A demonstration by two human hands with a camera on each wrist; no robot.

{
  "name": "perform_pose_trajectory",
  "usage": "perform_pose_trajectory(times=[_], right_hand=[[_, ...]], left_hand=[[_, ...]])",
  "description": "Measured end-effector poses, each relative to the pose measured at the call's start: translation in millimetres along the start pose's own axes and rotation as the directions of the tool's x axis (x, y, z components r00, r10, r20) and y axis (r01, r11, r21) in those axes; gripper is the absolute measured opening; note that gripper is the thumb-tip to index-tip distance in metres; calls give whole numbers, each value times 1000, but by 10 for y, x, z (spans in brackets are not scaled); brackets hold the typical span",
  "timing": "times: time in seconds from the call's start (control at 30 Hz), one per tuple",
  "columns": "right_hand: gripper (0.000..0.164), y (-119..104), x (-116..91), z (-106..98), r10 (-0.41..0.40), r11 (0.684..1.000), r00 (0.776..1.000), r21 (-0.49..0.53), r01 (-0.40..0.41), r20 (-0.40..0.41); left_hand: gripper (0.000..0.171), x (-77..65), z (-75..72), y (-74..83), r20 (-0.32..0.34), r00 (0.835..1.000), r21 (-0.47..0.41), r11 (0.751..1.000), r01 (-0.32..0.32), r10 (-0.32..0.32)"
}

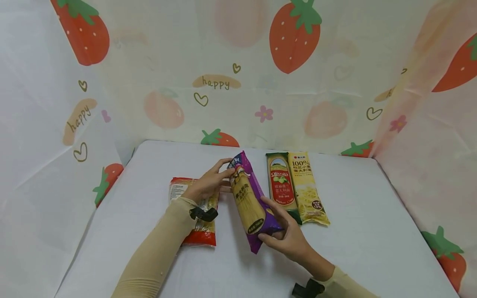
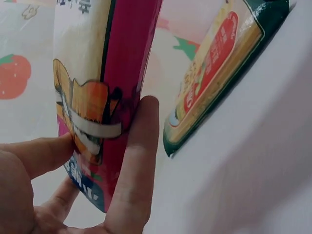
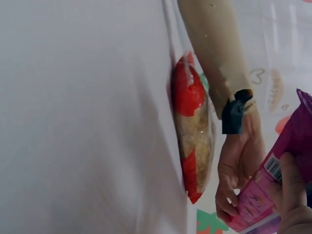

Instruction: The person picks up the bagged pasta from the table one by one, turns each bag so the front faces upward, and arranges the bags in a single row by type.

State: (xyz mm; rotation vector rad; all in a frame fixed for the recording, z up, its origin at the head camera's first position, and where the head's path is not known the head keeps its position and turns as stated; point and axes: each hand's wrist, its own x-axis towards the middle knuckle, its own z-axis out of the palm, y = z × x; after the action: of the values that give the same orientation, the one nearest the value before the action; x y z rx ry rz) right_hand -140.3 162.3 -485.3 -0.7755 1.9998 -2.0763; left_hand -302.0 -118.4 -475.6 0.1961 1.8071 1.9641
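Note:
A purple packet of noodles [image 1: 247,200] is held tilted above the white table between both hands. At its upper end my left hand [image 1: 210,181] grips it, thumb on the front; the left wrist view shows the fingers around the packet [image 2: 92,92]. My right hand [image 1: 288,236] holds the lower end, with the thumb below and fingers along the right edge. Behind my left forearm lies a red-ended clear packet [image 1: 199,238], partly hidden by the arm. To the right, a green and red Olivoilà pasta packet [image 1: 282,182] lies beside a yellow pasta packet [image 1: 307,190].
A white cloth covers the table [image 1: 372,231]. Strawberry-printed curtains [image 1: 261,95] stand around its back and sides. Black straps with small mounts [image 1: 203,214] sit on both wrists.

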Motion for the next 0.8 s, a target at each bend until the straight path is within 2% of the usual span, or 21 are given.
perform_pose_trajectory(times=[0.17,0.4,0.53,0.7,0.8], right_hand=[[97,-56,5,10,48,997,999,-65,-49,-9],[104,-64,-7,23,54,987,998,-149,-58,-30],[106,-43,-24,36,74,971,997,-224,-79,-29],[106,-43,-15,45,124,943,992,-306,-128,-31],[105,-41,-15,43,161,922,986,-353,-163,-34]], left_hand=[[59,10,-1,-26,-38,999,-4,999,-38,38],[57,-18,0,2,-155,986,102,994,-50,65],[57,-33,-2,15,-162,983,182,981,-59,89],[55,-48,11,38,-164,977,312,947,-81,138],[56,-50,21,36,-171,975,331,940,-81,145]])
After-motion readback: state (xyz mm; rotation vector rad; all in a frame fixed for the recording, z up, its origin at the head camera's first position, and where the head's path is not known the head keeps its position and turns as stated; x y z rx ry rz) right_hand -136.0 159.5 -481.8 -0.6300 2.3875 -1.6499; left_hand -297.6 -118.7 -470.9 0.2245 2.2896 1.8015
